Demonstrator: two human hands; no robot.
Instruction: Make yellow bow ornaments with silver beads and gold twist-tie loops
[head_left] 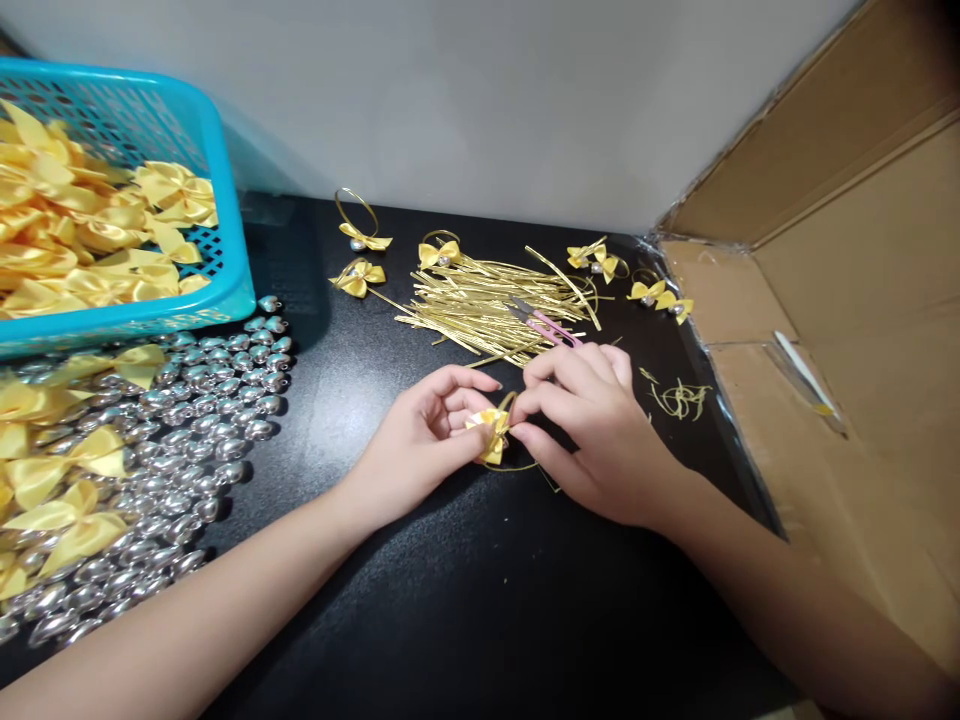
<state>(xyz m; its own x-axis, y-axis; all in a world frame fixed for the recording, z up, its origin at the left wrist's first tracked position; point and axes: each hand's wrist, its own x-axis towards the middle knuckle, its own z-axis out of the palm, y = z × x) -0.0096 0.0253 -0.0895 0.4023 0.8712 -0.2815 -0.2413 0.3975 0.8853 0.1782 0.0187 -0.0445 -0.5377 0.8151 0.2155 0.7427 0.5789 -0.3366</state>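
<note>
A yellow ribbon bow (491, 438) is held above the black table, in the middle of the view. My left hand (431, 430) pinches it between thumb and fingers. From the right, my right hand (589, 425) closes thumb and forefinger on a thin gold twist tie (508, 405) at the edge of the bow. A strand of the tie loops below the bow. Whether a bell sits on this bow is hidden by the fingers. Just beyond my right hand, small pink-handled thread snips (551, 325) rest on a pile of gold ties (480, 305).
A turquoise basket (244, 265) of yellow bows stands at the back left. Silver bells (217, 400) and loose bows (67, 465) spread before it. Bows with looped ties (360, 275) lie along the back. Tie scraps (681, 400) lie right, near cardboard (750, 400) holding a white-handled tool (806, 370).
</note>
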